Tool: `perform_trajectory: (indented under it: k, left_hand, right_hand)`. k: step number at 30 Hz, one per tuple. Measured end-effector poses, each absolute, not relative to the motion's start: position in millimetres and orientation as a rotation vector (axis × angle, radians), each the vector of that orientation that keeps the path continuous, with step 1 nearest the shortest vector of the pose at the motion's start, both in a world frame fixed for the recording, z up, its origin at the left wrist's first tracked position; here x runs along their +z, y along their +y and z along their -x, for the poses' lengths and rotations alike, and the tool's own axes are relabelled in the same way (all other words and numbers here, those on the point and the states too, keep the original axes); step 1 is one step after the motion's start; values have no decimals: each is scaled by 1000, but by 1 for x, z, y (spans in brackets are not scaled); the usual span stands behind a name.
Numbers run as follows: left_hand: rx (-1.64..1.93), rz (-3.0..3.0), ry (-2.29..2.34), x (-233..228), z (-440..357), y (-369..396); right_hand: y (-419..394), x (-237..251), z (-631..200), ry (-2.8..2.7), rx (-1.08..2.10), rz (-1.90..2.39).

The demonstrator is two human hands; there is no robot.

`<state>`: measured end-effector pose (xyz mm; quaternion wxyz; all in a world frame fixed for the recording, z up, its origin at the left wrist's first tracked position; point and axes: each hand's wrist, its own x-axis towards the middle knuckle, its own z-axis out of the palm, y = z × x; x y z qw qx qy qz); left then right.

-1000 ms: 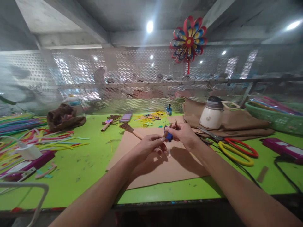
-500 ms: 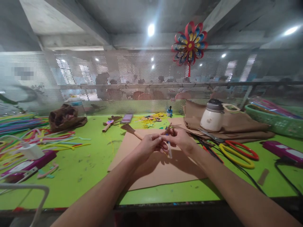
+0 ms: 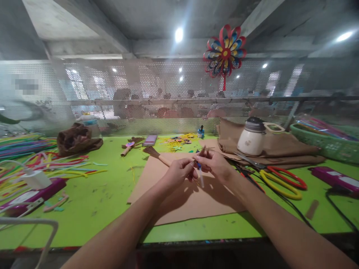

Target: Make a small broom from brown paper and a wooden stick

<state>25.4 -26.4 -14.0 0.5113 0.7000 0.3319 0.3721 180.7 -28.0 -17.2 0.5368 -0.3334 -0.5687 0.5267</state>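
Observation:
Over a brown paper sheet (image 3: 148,183), my two hands meet fingertip to fingertip. My left hand (image 3: 182,170) is closed in a pinch; what lies between its fingertips is too small to make out. My right hand (image 3: 215,164) is closed too, on a small piece with a blue part; thin brown bits poke up above its fingers. A thin translucent strip (image 3: 201,178) hangs below the blue part. Beyond my left hand lies a small brown paper brush (image 3: 157,153) with a fringed end, partly over the sheet.
To the right are scissors (image 3: 280,183) with red and yellow handles, a cream jug (image 3: 251,138) on brown cloth and a green basket (image 3: 325,145). A small blue bottle (image 3: 200,132) stands behind. Colourful pipe cleaners (image 3: 70,164) and a purple power strip (image 3: 42,194) lie left.
My fingers have shifted slightly at the small piece: the left fingertips have drawn a little away, and the blue part shows more. The things on the table have stayed put.

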Motion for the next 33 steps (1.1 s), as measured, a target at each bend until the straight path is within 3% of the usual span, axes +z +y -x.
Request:
perform_trajectory:
  k: [20, 33]
  left_hand:
    - [918, -1614, 792, -21, -26, -24]
    - [909, -1563, 892, -24, -28, -21]
  right_hand:
    - [-25, -23, -178, -1318, 1144, 989]
    - [-24, -30, -171, -1602, 584, 1033]
